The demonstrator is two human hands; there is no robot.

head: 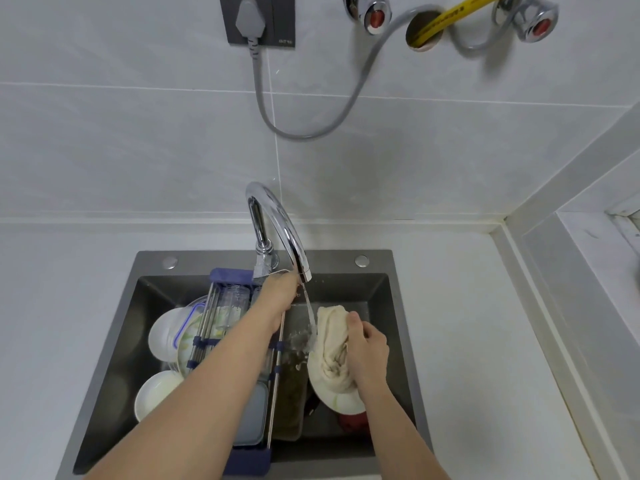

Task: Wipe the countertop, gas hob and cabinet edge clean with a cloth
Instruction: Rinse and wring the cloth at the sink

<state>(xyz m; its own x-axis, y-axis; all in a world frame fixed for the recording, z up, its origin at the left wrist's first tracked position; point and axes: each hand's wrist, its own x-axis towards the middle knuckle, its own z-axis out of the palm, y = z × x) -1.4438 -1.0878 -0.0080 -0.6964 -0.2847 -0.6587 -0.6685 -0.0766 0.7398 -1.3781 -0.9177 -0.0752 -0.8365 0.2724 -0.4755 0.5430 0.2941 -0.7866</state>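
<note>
Both thumb and fingers (372, 336) of right hand (367, 351) clutch bunched cloth (330, 344).

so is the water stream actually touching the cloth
Touching. The head view shows the stream from the tap running down onto the left edge of the cloth, which the right hand grips over the sink.

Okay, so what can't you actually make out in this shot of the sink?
- Head view: the left hand reaches behind the tap; the spout hides its fingers, so its grip is unclear.
- The red thing in the sink lies mostly under the plate.
- The hob and cabinet edge are out of frame.
- The right hand covers part of the cloth.
</note>
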